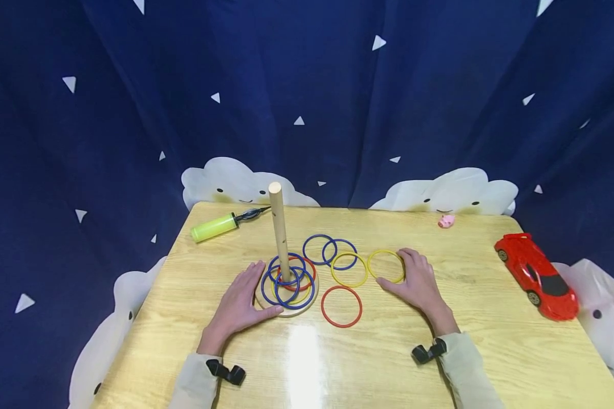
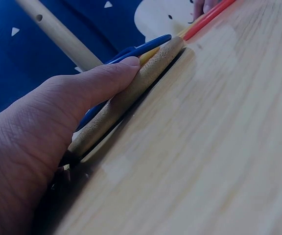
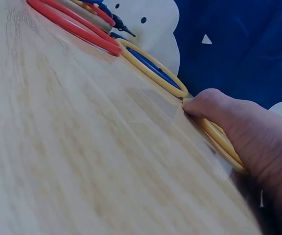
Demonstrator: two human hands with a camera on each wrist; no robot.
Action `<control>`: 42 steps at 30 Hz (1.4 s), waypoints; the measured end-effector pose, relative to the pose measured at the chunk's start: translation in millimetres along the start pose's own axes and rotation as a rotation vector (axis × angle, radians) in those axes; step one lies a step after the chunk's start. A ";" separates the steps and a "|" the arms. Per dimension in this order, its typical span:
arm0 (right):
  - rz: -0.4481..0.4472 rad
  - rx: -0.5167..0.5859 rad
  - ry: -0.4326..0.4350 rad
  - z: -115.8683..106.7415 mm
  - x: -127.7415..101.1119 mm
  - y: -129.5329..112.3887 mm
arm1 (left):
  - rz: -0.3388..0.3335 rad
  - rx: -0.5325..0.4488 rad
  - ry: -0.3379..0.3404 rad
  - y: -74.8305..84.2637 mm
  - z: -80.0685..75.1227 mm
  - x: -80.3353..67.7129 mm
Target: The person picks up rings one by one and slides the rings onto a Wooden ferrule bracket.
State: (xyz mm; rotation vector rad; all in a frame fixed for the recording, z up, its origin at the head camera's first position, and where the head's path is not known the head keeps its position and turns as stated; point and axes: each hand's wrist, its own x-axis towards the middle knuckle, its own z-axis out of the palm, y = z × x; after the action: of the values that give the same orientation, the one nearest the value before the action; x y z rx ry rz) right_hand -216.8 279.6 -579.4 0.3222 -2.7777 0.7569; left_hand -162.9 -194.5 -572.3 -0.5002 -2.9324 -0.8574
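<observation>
A wooden peg [image 1: 280, 236] stands upright on a round wooden base [image 1: 293, 313]. Several blue, red and yellow rings lie loosely on the base around it. My left hand [image 1: 240, 301] holds the base, fingers along its left side and thumb on the front rim. In the left wrist view, the thumb [image 2: 106, 81] lies across the rim [image 2: 136, 85] beside a blue ring [image 2: 148, 46]. On the table to the right, my right hand [image 1: 417, 284] grips a yellow ring [image 1: 369, 267] between thumb and fingers. The right wrist view shows its thumb [image 3: 209, 105] against that ring; the fingertips are hidden there.
Between the hands lie a second yellow ring [image 1: 349, 286], a red ring [image 1: 341, 326] and two overlapping blue rings [image 1: 319, 235]. A yellow-green hand pump [image 1: 215, 228] is at back left. A small pink pig [image 1: 446, 221] and a red toy car [image 1: 537, 278] are on the right.
</observation>
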 end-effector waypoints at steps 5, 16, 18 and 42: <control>0.004 0.004 0.022 -0.2 2.5 -1.4 | 0.006 0.007 0.005 -0.4 -1.5 0.9; 0.046 -0.070 0.078 0.8 -0.4 -6.5 | -0.003 0.011 -0.005 -0.2 -0.7 -0.5; 0.053 -0.083 0.094 1.0 -0.8 -7.4 | -0.005 0.009 -0.006 0.1 -0.5 -0.3; 0.062 -0.062 0.144 -0.4 0.6 -8.7 | -0.005 0.011 0.000 0.1 -0.4 0.8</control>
State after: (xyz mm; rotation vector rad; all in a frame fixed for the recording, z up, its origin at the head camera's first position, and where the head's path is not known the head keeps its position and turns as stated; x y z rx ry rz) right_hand -214.8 272.4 -574.8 0.1635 -2.6797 0.6778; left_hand -163.6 -194.4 -571.9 -0.4933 -2.9381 -0.8411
